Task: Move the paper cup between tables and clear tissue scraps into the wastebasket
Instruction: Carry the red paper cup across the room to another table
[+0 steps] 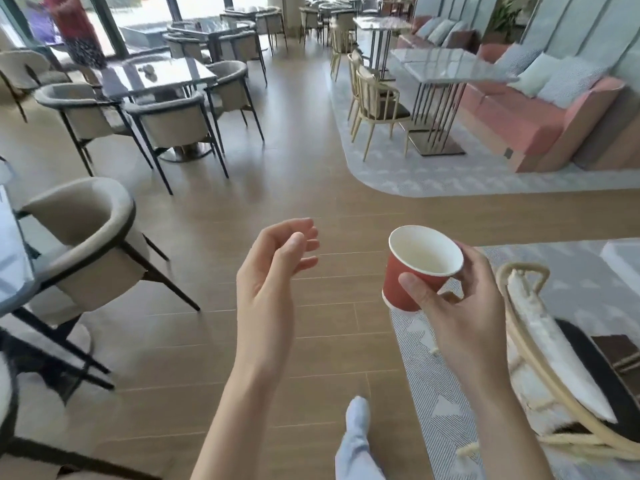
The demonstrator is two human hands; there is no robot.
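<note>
Mid-aisle over the wooden plank floor [311, 188]: red paper cup with white interior [417, 271], pinched in right hand [460, 306], in transit between tables; left hand [273, 271] loose, empty; tissue scraps, wastebasket unseen.

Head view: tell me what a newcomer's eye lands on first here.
First the red paper cup, white inside, held tilted in the right hand at centre right above the wooden floor. Beside it the left hand hangs open and holds nothing. Beyond them stand a dark glass table ringed by padded chairs at upper left and a pink bench at upper right.
</note>
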